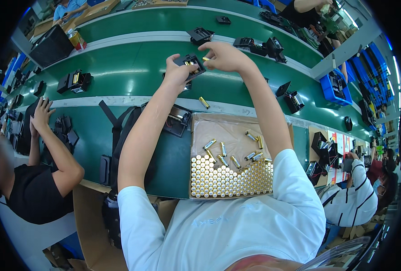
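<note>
Over the green conveyor, my left hand (176, 76) is closed around an open black battery case (201, 69), with a few gold batteries (188, 63) inside it under my thumb. My right hand (227, 58), just right of the case, pinches one battery (206, 58) at its fingertips. A single loose battery (204, 102) lies below, near the conveyor's edge. Close to my body stands a shallow cardboard box (227, 123). Packed rows of upright batteries (214, 183) fill its near part, and several loose ones lie on the bare cardboard behind them.
Left of the box sits a black device (177, 120), partly behind my left forearm. More black cases (76, 81) stand along the conveyor, some with lids up (294, 100). A blue bin (335, 88) is at the right. Co-workers sit on both sides, one in black sleeves (42, 194) at left.
</note>
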Motion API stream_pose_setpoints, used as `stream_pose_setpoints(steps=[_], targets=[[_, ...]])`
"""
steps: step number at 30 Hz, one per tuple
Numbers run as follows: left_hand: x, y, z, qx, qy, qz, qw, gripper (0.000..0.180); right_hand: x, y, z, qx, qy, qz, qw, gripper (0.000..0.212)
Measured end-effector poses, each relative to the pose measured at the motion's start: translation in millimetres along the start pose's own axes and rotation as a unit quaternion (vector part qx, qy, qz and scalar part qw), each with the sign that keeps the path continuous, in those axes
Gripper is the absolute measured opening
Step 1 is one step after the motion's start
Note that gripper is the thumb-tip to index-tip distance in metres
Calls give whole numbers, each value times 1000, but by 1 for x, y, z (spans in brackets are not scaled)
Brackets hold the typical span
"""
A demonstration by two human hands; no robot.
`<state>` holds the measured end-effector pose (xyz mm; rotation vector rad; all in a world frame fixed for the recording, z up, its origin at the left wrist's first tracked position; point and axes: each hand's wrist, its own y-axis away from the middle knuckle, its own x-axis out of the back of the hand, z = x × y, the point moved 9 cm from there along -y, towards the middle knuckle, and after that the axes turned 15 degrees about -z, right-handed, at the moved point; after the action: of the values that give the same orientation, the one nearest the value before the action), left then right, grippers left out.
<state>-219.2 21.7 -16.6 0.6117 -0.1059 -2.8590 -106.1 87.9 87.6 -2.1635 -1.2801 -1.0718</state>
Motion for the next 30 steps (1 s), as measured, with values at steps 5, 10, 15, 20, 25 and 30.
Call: stream_pose_setpoints(steps=[5, 10, 15, 20, 25, 30], targets=[[3, -1, 15, -13, -132, 0, 991, 66, -13, -19, -11, -42, 96, -136, 985, 23], [-5, 0, 15, 12, -131, -28, 991, 64, -16, -47, -7, -40, 272, -57, 960, 26], [9, -4, 10, 10, -105, 9, 994, 61, -22, -50, -3, 7, 175, 30, 984, 37], [8, -3, 13, 15, -148, 7, 989, 59, -20, -43, 15, -64, 68, 68, 993, 47], [15, 0, 15, 21, -96, 52, 994, 59, -32, -35, 40, -148, -5, 27, 989, 45], [44, -1, 24, -24, -123, 130, 984, 57, -55, -20, 61, -211, 110, -57, 970, 40]])
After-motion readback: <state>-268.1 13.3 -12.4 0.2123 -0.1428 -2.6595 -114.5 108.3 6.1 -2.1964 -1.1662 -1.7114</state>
